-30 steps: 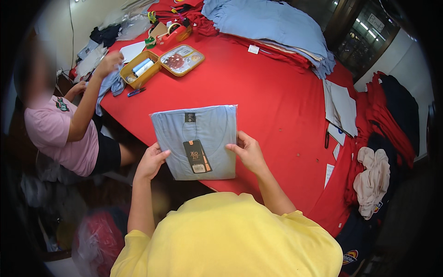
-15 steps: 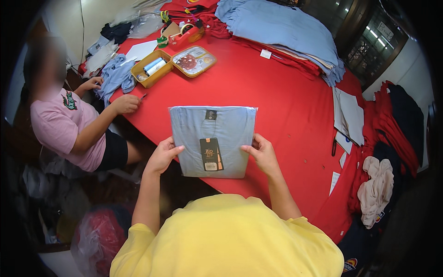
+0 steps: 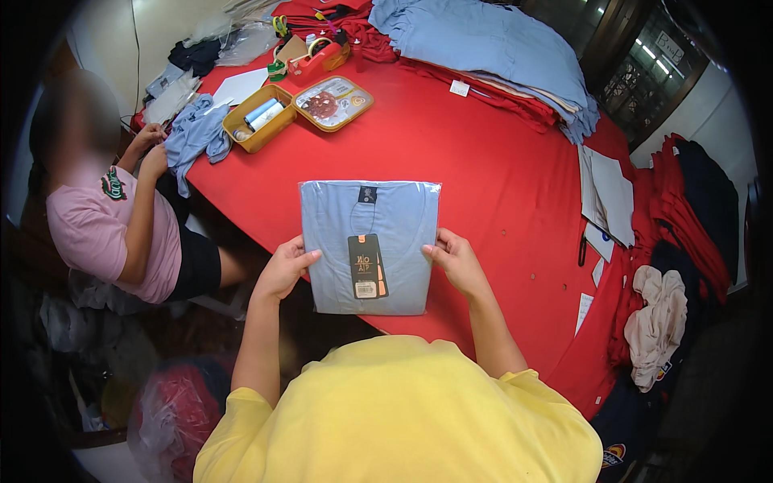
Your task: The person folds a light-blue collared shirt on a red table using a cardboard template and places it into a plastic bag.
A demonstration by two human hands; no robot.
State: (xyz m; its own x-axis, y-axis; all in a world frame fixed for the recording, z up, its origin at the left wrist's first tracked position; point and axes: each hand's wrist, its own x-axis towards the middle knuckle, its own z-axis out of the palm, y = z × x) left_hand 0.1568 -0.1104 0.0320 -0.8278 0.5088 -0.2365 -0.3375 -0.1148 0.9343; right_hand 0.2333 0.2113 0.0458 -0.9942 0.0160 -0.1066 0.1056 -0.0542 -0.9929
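Between my two hands is a folded light blue shirt (image 3: 334, 233) in a clear plastic bag, held up over the near edge of the red-covered table (image 3: 483, 193). A dark hang tag (image 3: 363, 262) with a white barcode label shows through on its front, and a small black neck label (image 3: 367, 195) sits at the collar. My left hand (image 3: 286, 268) pinches the bag's left edge, thumb on the front. On the opposite edge my right hand (image 3: 456, 262) grips in the same way. The fingers behind the bag are partly hidden.
At the left a person in a pink shirt (image 3: 113, 229) handles blue cloth (image 3: 197, 137). Nearby stand an open yellow box (image 3: 254, 143) and a red tape dispenser (image 3: 320, 63). Blue garments (image 3: 483, 48) are stacked at the back; papers (image 3: 608, 197) and beige cloth (image 3: 656, 322) lie right.
The bagged shirt has turned slightly and straightened between my hands, which keep their hold. The other person's hands have drawn back to the blue cloth.
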